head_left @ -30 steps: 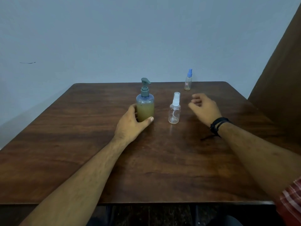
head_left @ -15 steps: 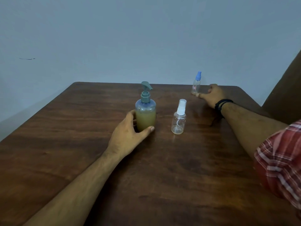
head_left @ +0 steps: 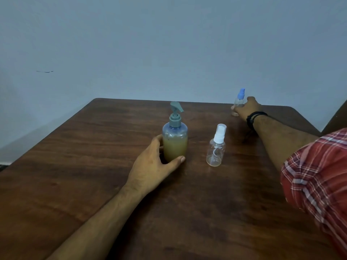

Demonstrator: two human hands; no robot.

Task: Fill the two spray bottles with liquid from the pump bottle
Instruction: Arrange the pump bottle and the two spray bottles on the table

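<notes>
Left hand (head_left: pixel 150 169) curled around upright pump bottle (head_left: pixel 175 139); right hand (head_left: pixel 246 107) clasped on blue-capped spray bottle (head_left: pixel 239 99); white-capped spray bottle (head_left: pixel 216 149) between, untouched.

Plain indoor room, maybe a home: wooden table (head_left: pixel 112 147) against bare wall (head_left: pixel 169 44).

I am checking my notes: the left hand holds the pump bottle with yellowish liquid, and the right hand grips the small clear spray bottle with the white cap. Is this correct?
Not quite. In the head view the right hand grips the small clear spray bottle with the blue cap at the far edge of the table. The small clear spray bottle with the white cap stands untouched. The left hand does hold the pump bottle with yellowish liquid.
</notes>
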